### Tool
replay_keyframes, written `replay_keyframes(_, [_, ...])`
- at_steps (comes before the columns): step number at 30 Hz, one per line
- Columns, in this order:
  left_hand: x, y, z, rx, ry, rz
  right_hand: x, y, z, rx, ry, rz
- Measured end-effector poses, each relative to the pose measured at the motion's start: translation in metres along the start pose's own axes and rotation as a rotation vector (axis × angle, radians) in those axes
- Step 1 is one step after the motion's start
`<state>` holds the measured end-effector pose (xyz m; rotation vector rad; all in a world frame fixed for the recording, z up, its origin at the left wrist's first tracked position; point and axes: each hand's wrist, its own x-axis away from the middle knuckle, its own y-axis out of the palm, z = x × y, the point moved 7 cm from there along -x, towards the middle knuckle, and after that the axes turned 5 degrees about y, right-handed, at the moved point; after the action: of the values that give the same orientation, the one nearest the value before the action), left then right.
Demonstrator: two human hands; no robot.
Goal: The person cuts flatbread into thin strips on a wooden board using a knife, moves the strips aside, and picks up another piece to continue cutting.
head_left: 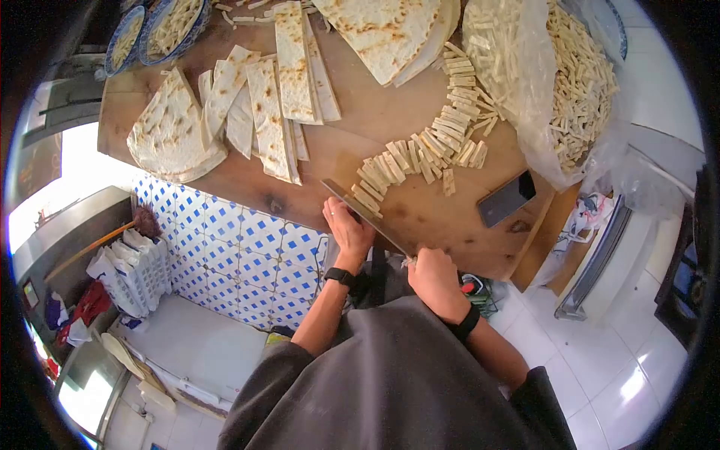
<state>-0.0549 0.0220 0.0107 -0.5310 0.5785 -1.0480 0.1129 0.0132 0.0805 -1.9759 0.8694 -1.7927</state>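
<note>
My right hand (pixel 435 279) is wrapped around the handle of a long knife (pixel 375 222), whose blade runs diagonally up and left over the front edge of the wooden board. Close against the blade's left side is my left hand (pixel 349 231), fingers curled together and pointing at the board; what lies under them is hidden. Just beyond the blade, a curved row of cut flatbread strips (pixel 412 154) extends to the upper right. Wide flatbread bands (pixel 271 112) lie overlapping at the left, beside a folded flatbread wedge (pixel 169 131).
A phone (pixel 507 199) lies on the wooden board (pixel 450 232) at right. Behind it stands a clear plastic bag (pixel 536 112) full of cut strips. More large flatbreads (pixel 382 34) are at the back, with blue-patterned bowls (pixel 174 52) at the far left. An open drawer (pixel 592 259) sits lower right.
</note>
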Motion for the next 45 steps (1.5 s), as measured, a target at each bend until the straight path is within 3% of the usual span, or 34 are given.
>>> replay_keyframes(21, [0.004,0.003,-0.007,-0.03,-0.015,-0.034,-0.021,0.009,-0.009,0.024,-0.007,-0.021])
replay_keyframes(36, [0.005,0.0,-0.002,-0.013,0.067,0.049,-0.021,0.004,-0.011,-0.115,-0.162,0.167])
replay_keyframes(38, [0.006,0.001,-0.003,-0.063,0.041,0.06,-0.018,0.016,0.012,-0.121,-0.081,0.018])
replay_keyframes(41, [0.008,0.0,-0.002,-0.03,0.075,0.123,-0.003,0.019,0.035,-0.096,-0.079,0.066])
replay_keyframes(45, [0.009,0.002,-0.005,-0.042,0.13,0.16,-0.022,0.007,0.011,-0.164,-0.153,0.131])
